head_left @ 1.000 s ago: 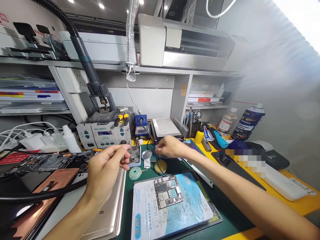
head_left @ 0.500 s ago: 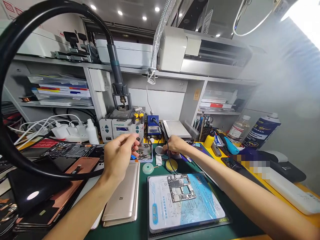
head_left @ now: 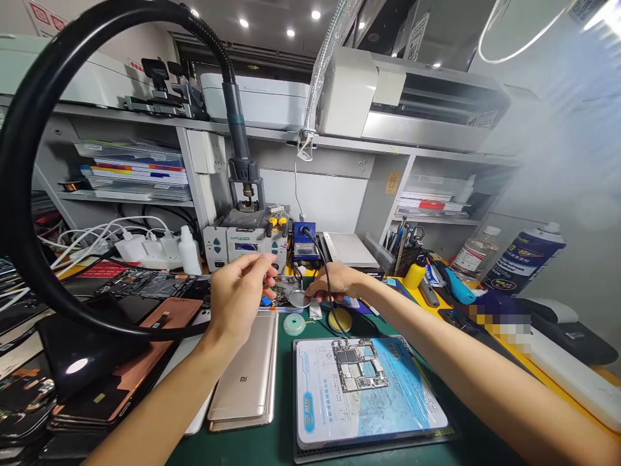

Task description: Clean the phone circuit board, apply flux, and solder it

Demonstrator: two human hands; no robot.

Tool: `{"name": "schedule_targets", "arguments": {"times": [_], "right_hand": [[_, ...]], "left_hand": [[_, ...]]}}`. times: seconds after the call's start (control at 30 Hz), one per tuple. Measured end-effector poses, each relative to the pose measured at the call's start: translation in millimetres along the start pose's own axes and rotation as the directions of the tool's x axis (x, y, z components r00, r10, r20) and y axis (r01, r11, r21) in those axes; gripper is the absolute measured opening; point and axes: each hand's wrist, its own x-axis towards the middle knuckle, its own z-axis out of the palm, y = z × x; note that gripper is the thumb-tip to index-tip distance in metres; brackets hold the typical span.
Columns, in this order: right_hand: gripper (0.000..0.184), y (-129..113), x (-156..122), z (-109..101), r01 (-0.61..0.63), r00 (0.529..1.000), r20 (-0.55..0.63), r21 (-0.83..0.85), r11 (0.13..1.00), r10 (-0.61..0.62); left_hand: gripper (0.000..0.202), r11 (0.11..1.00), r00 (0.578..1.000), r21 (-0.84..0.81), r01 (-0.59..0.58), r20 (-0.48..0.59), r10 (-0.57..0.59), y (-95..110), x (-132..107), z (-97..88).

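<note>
My right hand [head_left: 334,283] grips the edge of a small round silvery lid [head_left: 298,298], above the far part of the green mat. Below it sits a round tin [head_left: 340,321] with yellowish contents, and a black cable runs in front of the hand. My left hand [head_left: 240,294] is raised with its fingertips pinched together; whatever is between them is too small to make out. It hangs over the top of a gold phone [head_left: 245,375]. Nearer to me, a phone circuit board [head_left: 359,366] rests on a blue and white pad [head_left: 369,414].
A pale green spool [head_left: 294,324] lies between the phone and the tin. Behind stand a hot-air station [head_left: 245,249] and a blue soldering station [head_left: 305,244]. The hot-air hose [head_left: 19,194] loops across the left. Bottles and a spray can [head_left: 526,259] line the right side.
The silvery lid has moved left in my right hand, toward my left hand. My left hand keeps its pinch. The whole view has shifted slightly.
</note>
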Motion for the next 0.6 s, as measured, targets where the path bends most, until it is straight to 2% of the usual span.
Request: {"name": "schedule_targets", "arguments": {"times": [0.2,0.6], "right_hand": [[0.022,2.6,10.8,4.0,0.001,1.000,0.025,0.002,1.000,-0.002],[0.024,7.6,8.5,-0.4,0.008,0.998,0.062,0.033,0.999,-0.010]], "left_hand": [[0.026,1.000,1.000,-0.005,-0.004,-0.007,0.004,1.9,0.1,1.3],[0.026,1.000,1.000,-0.003,-0.003,0.004,0.003,1.6,-2.0,1.2]]}}
